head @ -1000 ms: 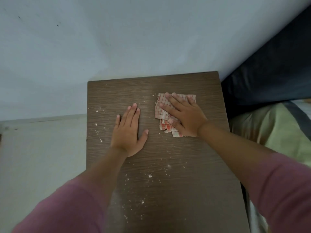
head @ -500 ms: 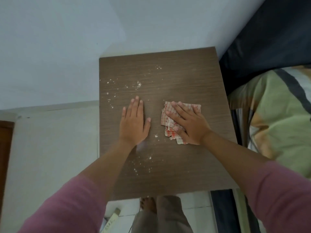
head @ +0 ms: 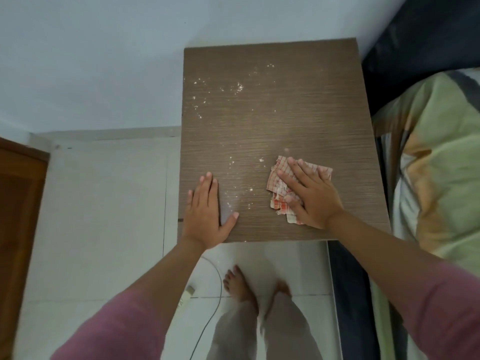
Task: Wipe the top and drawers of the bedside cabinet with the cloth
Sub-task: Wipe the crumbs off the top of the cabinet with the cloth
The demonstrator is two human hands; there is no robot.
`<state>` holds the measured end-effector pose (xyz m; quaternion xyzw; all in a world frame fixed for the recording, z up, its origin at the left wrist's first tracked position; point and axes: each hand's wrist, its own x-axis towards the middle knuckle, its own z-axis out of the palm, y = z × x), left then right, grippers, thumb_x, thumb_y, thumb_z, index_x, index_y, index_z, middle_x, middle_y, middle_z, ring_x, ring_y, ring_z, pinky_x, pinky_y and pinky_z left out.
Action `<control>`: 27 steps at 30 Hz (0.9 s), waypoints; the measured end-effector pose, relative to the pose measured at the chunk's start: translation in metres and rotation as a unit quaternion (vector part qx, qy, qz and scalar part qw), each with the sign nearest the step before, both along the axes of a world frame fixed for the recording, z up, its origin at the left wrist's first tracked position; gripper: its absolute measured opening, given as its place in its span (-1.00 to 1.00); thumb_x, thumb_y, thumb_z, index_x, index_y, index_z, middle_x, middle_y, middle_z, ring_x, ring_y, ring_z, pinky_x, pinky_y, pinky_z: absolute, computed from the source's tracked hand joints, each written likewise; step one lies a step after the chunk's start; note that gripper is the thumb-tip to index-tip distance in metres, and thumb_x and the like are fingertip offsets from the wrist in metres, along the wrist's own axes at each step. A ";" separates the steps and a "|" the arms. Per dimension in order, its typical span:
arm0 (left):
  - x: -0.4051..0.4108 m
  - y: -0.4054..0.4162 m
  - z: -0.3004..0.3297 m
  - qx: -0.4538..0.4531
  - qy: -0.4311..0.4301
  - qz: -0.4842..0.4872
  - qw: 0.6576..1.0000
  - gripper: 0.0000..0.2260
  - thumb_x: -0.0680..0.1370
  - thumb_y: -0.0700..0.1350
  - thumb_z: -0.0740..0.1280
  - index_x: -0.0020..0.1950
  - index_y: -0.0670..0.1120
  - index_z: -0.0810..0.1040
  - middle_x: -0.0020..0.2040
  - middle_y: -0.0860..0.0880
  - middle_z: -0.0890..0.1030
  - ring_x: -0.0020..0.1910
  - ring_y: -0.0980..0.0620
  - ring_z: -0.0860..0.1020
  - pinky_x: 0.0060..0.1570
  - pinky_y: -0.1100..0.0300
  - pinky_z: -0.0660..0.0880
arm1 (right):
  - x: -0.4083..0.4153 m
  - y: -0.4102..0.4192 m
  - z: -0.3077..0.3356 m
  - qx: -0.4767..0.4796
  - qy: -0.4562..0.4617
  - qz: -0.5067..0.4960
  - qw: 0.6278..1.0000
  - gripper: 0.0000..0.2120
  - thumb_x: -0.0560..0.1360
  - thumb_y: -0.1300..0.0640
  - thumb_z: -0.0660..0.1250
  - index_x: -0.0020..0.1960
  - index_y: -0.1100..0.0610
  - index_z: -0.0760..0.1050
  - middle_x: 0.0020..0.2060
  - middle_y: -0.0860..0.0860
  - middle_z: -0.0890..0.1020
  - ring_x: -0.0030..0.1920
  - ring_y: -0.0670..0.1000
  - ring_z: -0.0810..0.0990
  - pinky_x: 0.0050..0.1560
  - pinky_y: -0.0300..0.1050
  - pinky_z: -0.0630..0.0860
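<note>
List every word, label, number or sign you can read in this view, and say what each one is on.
None can be read.
Small white object on the floor by the cable: dark marks on it, too blurred to read.
Checked cloth under the right hand: only a grid pattern, no lettering.
Cabinet top: wood grain and white crumbs, no text.

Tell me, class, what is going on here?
A person is wiping the top of a bedside cabinet. The right hand presses a checked cloth flat near the front edge, while the left hand rests flat at the front left corner. White crumbs lie scattered farther back.
</note>
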<state>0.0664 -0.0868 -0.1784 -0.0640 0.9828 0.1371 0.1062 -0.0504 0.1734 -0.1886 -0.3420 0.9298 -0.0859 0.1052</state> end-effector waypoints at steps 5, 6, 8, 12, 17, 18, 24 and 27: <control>0.002 -0.002 -0.003 0.001 0.027 -0.001 1.000 -0.21 0.47 0.29 0.14 0.49 -0.24 0.12 0.53 -0.18 0.10 0.51 -0.12 0.04 0.44 -0.13 0.02 | 0.018 0.002 -0.003 0.011 0.001 0.005 1.000 -0.44 0.53 -0.17 -0.04 0.51 -0.09 0.06 0.53 -0.01 0.02 0.52 0.04 -0.01 0.44 0.19 -0.07; 0.001 -0.004 -0.003 -0.001 0.033 -0.002 0.999 -0.21 0.47 0.29 0.14 0.49 -0.24 0.12 0.52 -0.18 0.11 0.51 -0.12 0.05 0.44 -0.14 0.03 | 0.022 0.003 -0.003 0.009 0.000 0.006 1.000 -0.44 0.53 -0.17 -0.03 0.51 -0.10 0.06 0.53 -0.01 0.02 0.52 0.03 -0.01 0.44 0.19 -0.06; 0.000 -0.005 -0.003 -0.009 0.043 -0.003 0.999 -0.20 0.47 0.30 0.12 0.49 -0.24 0.11 0.52 -0.19 0.11 0.51 -0.13 0.05 0.45 -0.13 0.02 | 0.030 0.004 -0.003 -0.001 -0.004 0.008 1.000 -0.44 0.53 -0.17 -0.02 0.51 -0.10 0.07 0.53 -0.02 0.03 0.52 0.03 -0.01 0.44 0.19 -0.05; 0.002 -0.003 -0.006 -0.017 0.069 0.001 0.997 -0.21 0.46 0.31 0.11 0.48 -0.24 0.13 0.52 -0.19 0.14 0.51 -0.14 0.08 0.43 -0.10 -0.02 | 0.056 0.012 -0.006 -0.016 0.007 0.011 1.000 -0.46 0.54 -0.19 -0.05 0.50 -0.10 0.08 0.52 -0.04 0.05 0.52 0.01 0.01 0.44 0.17 -0.06; 0.001 0.000 -0.009 -0.021 0.095 0.003 0.995 -0.22 0.46 0.30 0.12 0.47 -0.24 0.17 0.51 -0.18 0.16 0.49 -0.15 0.12 0.42 -0.10 -0.03 | 0.076 0.019 -0.011 -0.053 0.039 0.000 0.998 -0.50 0.57 -0.17 -0.05 0.48 -0.08 0.15 0.50 -0.06 0.11 0.50 -0.02 0.07 0.43 0.11 -0.06; 0.001 0.000 -0.010 -0.025 0.097 0.002 0.995 -0.22 0.46 0.30 0.12 0.47 -0.24 0.16 0.51 -0.18 0.16 0.49 -0.14 0.11 0.42 -0.10 -0.04 | 0.079 0.020 -0.012 -0.057 0.041 -0.003 0.997 -0.50 0.57 -0.16 -0.05 0.48 -0.08 0.16 0.49 -0.05 0.13 0.49 -0.02 0.07 0.42 0.11 -0.06; 0.004 0.001 -0.014 -0.025 0.102 0.009 0.994 -0.19 0.44 0.35 0.07 0.48 -0.21 0.15 0.52 -0.15 0.13 0.51 -0.11 0.07 0.44 -0.10 -0.06 | 0.101 0.023 -0.016 -0.067 0.051 0.001 0.996 -0.48 0.60 -0.17 -0.16 0.43 -0.03 0.28 0.44 0.02 0.31 0.45 0.06 0.25 0.37 0.15 0.06; 0.005 0.002 -0.016 -0.027 0.097 0.008 0.995 -0.16 0.43 0.38 0.04 0.49 -0.21 0.13 0.53 -0.15 0.11 0.51 -0.11 0.06 0.45 -0.11 -0.06 | 0.110 0.023 -0.016 -0.060 0.045 -0.004 0.997 -0.48 0.61 -0.15 -0.15 0.42 0.01 0.32 0.41 0.05 0.36 0.41 0.11 0.32 0.34 0.19 0.11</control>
